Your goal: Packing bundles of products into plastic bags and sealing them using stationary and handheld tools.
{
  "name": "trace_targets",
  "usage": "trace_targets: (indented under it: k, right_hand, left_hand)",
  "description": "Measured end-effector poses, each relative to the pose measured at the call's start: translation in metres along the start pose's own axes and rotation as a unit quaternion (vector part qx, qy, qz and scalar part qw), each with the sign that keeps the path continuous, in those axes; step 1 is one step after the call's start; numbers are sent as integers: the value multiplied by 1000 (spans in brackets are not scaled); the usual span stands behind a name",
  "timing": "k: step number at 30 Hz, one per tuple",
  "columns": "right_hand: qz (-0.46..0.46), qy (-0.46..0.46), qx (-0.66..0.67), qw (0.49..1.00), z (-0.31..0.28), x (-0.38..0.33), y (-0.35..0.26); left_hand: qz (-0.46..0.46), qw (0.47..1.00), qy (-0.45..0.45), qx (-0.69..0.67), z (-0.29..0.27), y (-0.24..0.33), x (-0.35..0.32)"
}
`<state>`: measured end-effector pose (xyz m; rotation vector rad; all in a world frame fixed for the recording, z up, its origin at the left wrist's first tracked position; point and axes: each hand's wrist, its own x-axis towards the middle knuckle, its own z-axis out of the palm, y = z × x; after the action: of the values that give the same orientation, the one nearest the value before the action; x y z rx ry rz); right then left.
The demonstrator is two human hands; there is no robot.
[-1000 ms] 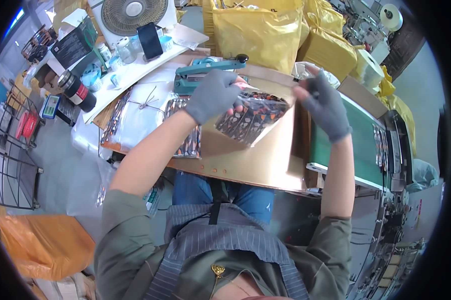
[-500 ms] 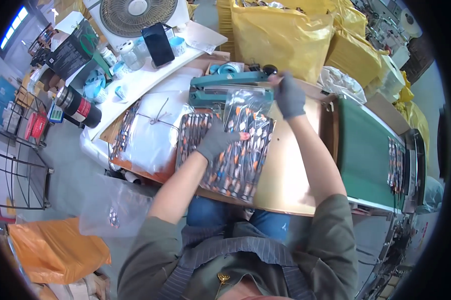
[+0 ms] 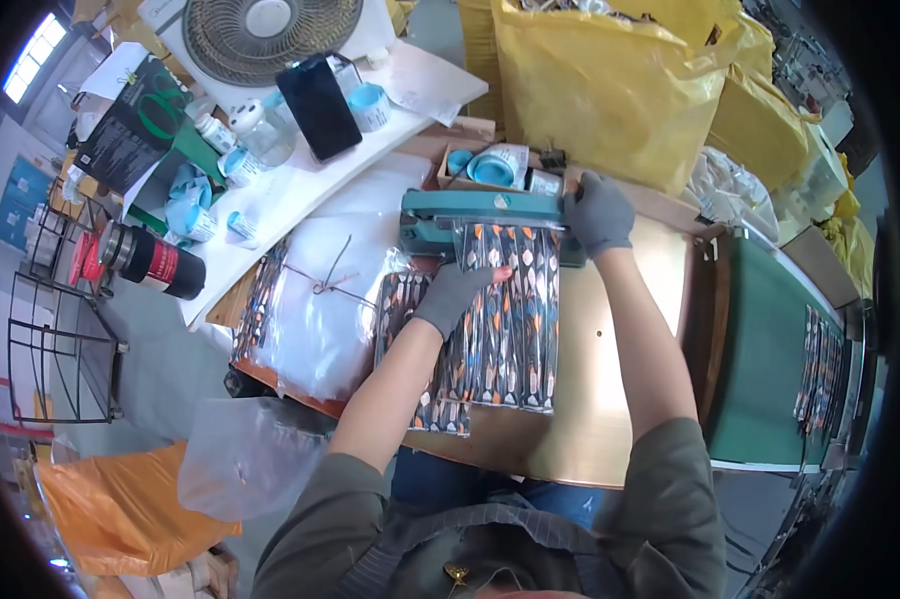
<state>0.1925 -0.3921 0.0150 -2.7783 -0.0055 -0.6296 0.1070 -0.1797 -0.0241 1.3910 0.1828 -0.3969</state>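
Note:
A teal hand sealer [image 3: 485,207] stands across the table with its long arm lowered. My right hand [image 3: 601,215], in a grey fingerless glove, is closed round the right end of that arm, hiding the knob. A clear bag [image 3: 510,329] of dark strips with orange, white and blue leaf shapes has its top edge at the sealer's jaw. My left hand [image 3: 455,297], gloved alike, grips its left side, with the bare thumb on top. Partly beneath lies another patterned pack [image 3: 440,417], left of and below the bag.
Clear plastic bags [image 3: 320,329] tied with cord lie to the left. A white shelf [image 3: 370,140] holds a phone [image 3: 320,105], jars and tape rolls. Yellow sacks [image 3: 609,90] stand behind. A green belt [image 3: 769,349] at the right carries more patterned strips [image 3: 819,369].
My right hand has pushed the sealer's arm down. The bag has been straightened, its top now under the arm, while my left hand stays on it. The head view has shifted.

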Motion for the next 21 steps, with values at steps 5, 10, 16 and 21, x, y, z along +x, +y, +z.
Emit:
trace_targets:
  k: [5,10,16,21]
  right_hand:
    - [-10,32,31,999,-1,-3,-3]
    - [32,8,15,999,-6,-8,8]
    - [207,-143,467,848,-22,-39,8]
    - [74,-161,494,851,31,-177,-69]
  left_hand:
    - [3,1000,0,-29,-3,-7,0]
    - [-6,1000,-15,-25,11,-5,-1]
    - [-98,995,-8,23,-3,38,-35]
    - [84,903,250,340,-48,3,-94]
